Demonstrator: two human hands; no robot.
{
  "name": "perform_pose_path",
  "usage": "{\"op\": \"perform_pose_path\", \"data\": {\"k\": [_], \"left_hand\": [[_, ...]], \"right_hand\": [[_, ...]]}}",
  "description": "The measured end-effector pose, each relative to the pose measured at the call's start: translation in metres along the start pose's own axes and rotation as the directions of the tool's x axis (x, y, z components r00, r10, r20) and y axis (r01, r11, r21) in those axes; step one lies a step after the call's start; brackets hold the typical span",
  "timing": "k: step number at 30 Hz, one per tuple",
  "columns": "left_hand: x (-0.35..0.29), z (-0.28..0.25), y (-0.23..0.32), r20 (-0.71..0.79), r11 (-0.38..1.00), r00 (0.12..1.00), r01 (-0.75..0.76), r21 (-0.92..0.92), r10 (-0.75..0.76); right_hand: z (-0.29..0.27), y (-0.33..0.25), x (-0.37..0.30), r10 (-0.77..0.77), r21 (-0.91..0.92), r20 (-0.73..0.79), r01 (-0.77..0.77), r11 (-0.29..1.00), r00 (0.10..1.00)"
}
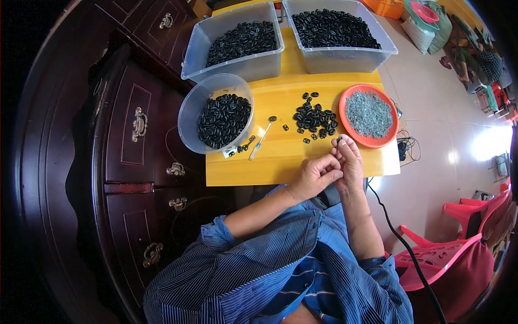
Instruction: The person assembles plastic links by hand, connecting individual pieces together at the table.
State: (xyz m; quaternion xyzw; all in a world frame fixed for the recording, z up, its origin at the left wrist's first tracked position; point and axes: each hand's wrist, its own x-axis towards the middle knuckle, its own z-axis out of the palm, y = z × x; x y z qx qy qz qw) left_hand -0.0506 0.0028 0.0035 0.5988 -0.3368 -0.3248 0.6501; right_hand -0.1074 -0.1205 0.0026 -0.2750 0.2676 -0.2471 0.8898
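Observation:
Close together at the table's front edge are my two hands. My right hand [350, 164] is closed, its fingertips pinching a small black oval piece [339, 140]. My left hand [315, 177] is closed against it, thumb and fingers together; whatever they hold, if anything, is hidden. Just beyond lies a loose pile of black oval pieces with holes [313, 117]. To the right of the pile sits an orange-red bowl [345, 125] full of small silvery metal pieces. A thin screwdriver [256, 150] with a pale handle lies on the left, a black piece [272, 118] at its far end.
A round clear tub [188, 116] of black pieces stands at the left of the yellow table [286, 167]. Two clear bins [237, 65] [345, 62] of black pieces stand behind. Dark wooden drawers [129, 129] border the left; a pink chair [431, 264] and black cable [402, 237] are at right.

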Motion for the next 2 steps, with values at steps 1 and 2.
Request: {"op": "perform_pose_path", "data": {"k": [1, 2], "left_hand": [[-0.0007, 0.003, -0.0023, -0.032, 0.999, 0.999, -0.036, 0.025, 0.037], [-0.0014, 0.0016, 0.0004, -0.016, 0.999, 1.0, 0.003, 0.051, -0.002]], "right_hand": [[0.0008, 0.0, -0.0005, 0.029, 0.029, 0.012, -0.029, 0.999, 1.0], [-0.0006, -0.0008, -0.0007, 0.031, 0.05, 0.003, -0.031, 0.998, 1.0]]}}
